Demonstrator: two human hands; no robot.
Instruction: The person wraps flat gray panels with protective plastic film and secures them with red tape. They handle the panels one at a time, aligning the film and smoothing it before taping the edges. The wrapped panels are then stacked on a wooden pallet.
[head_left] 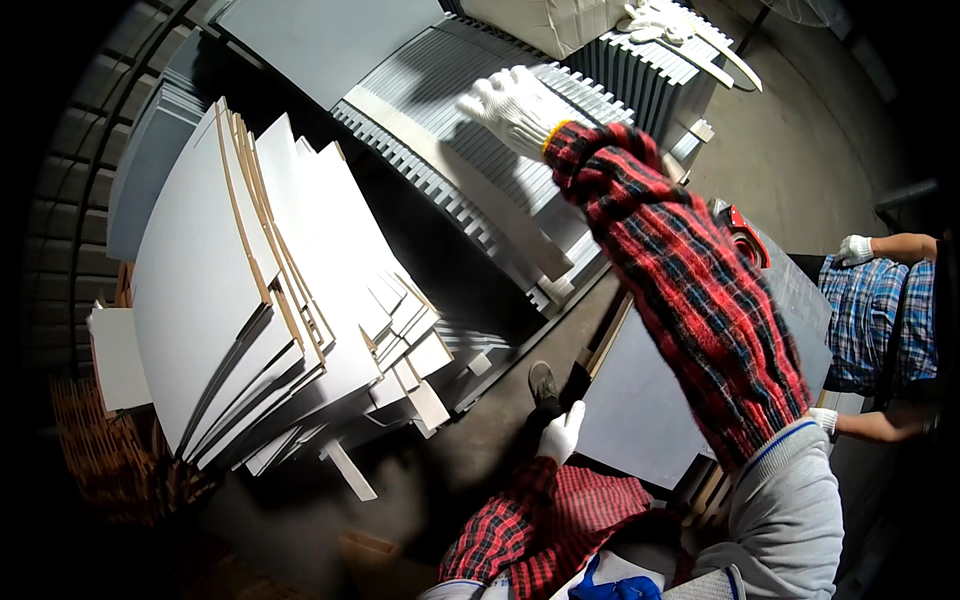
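Observation:
My right hand [515, 110], in a white knit glove with a yellow cuff, reaches out over a stack of narrow grey strips [420, 150]. Its fingers are stretched forward and loosely apart, with nothing seen in them. Close to my body, my left hand [562, 432], also gloved in white, grips the near left edge of a flat grey panel [640, 400]; some of its fingers are hidden at that edge. The panel lies on a work surface, partly covered by my red plaid right sleeve. A lone pale strip [500, 220] lies across the stacked strips.
On the left stands a tall, uneven stack of white boards [200, 260]. A red tape dispenser [745, 240] sits beyond my forearm. At the right, a co-worker in a blue plaid shirt [865, 310] has gloved hands by the table. White straps [665, 25] lie on strips at the back.

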